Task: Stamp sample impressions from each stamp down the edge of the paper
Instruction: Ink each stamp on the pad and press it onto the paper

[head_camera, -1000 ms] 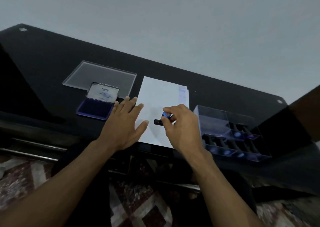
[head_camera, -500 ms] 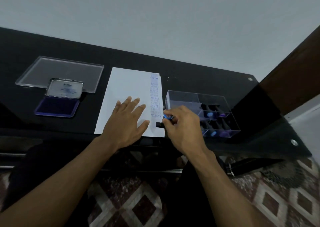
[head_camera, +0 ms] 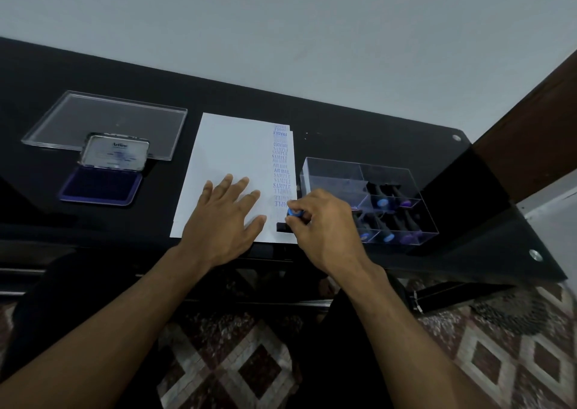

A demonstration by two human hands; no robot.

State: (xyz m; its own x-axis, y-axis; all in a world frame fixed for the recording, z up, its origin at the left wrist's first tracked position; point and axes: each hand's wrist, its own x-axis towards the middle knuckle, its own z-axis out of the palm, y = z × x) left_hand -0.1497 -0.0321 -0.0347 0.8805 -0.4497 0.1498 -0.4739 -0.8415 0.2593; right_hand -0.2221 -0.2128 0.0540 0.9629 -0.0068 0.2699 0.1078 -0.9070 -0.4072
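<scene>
A white sheet of paper [head_camera: 231,149] lies on the black table, with a column of blue impressions [head_camera: 281,165] such as SAMPLE, AIR MAIL and FRAGILE down its right edge. My left hand [head_camera: 223,221] rests flat on the paper's near half, fingers spread. My right hand [head_camera: 321,224] grips a black stamp with a blue knob [head_camera: 294,212], whose base [head_camera: 282,227] presses on the paper's near right corner, just below the lowest impression.
An open blue ink pad [head_camera: 101,185] with its lid raised sits to the left, in front of a clear flat lid [head_camera: 103,121]. A clear compartment box [head_camera: 331,176] holding several stamps stands right of the paper. The table's near edge runs just under my wrists.
The view has swung right and steadied, so the printed column came into sight. My right hand moved the stamp from mid-paper to the near right corner. My left hand stayed flat on the sheet.
</scene>
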